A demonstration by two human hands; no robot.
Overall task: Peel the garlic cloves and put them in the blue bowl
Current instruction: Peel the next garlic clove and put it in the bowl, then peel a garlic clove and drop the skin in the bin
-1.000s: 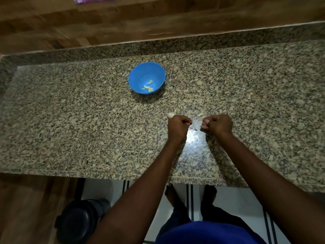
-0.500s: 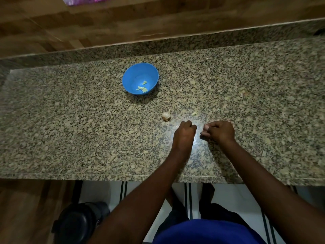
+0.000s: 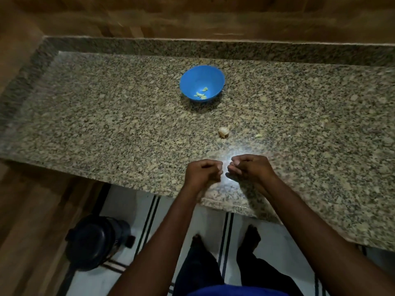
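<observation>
Near the counter's [image 3: 85, 124] front edge, well short of the blue bowl [image 3: 202, 76], left hand [image 3: 202, 175] and right hand [image 3: 249, 169] curl; contents unclear.

Speckled granite surface [image 3: 106, 129], polished, glaring near the front edge. Smooth blue plastic bowl [image 3: 198, 77]. Papery garlic skin [image 3: 223, 131]. Wood-grain wall panelling [image 3: 192, 16].

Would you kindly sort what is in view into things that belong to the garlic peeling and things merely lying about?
Belongs to the job:
blue bowl holding a few pale pieces
garlic bulb on the counter
left hand and right hand, fingers curled

Just lying about:
small scrap on the granite
black container on the floor
</observation>
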